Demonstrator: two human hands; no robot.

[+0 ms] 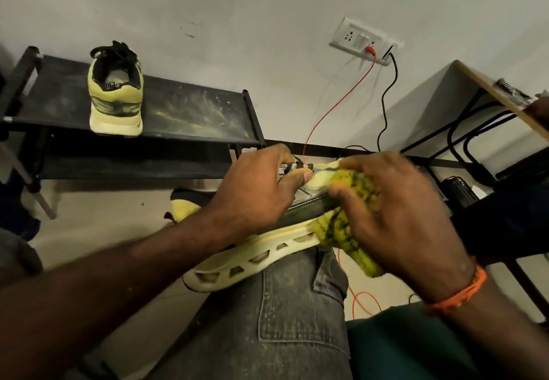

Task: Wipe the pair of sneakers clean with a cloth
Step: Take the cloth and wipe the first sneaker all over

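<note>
One yellow and black sneaker [252, 256] lies on its side across my thigh, pale cut-out sole facing me. My left hand [255, 188] grips its upper near the laces, thumb over the top. My right hand [398, 210] holds a bunched yellow cloth [350, 231] with dark stains and presses it against the toe end of that shoe. The second sneaker [116, 94] stands upright on the black shoe rack [190, 112], heel toward me, apart from both hands.
The rack's top shelf carries yellow dust smears. A wall socket [367, 41] feeds a red wire [329, 112] and a black cable [386, 97] hanging down the wall. A desk with a wooden top [499, 94] stands at the right. My grey jeans [285, 320] fill the foreground.
</note>
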